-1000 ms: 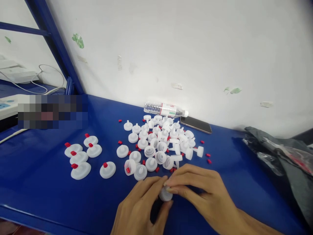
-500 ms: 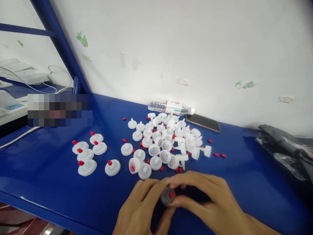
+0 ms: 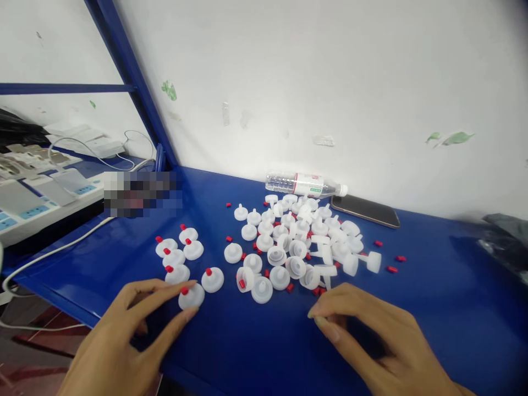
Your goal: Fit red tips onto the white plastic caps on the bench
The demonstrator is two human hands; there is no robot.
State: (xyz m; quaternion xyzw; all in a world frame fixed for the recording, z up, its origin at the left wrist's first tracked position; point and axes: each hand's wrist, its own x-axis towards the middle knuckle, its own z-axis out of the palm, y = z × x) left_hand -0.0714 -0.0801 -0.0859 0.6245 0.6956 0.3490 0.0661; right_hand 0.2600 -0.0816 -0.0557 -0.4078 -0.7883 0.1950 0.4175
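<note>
Setting down looks like the step: the left hand pinches a lid at seven o'clock in view. The right hand, at five, is narrow, nothing visible in it. Next likely calls for clean release.

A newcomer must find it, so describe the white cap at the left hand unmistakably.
On the blue table, look left of the big pile of white caps to the smaller group of red-tipped caps. The white cap is the one nearest the person, its red tip up. It alone sits within the left hand, between thumb and finger.
</note>
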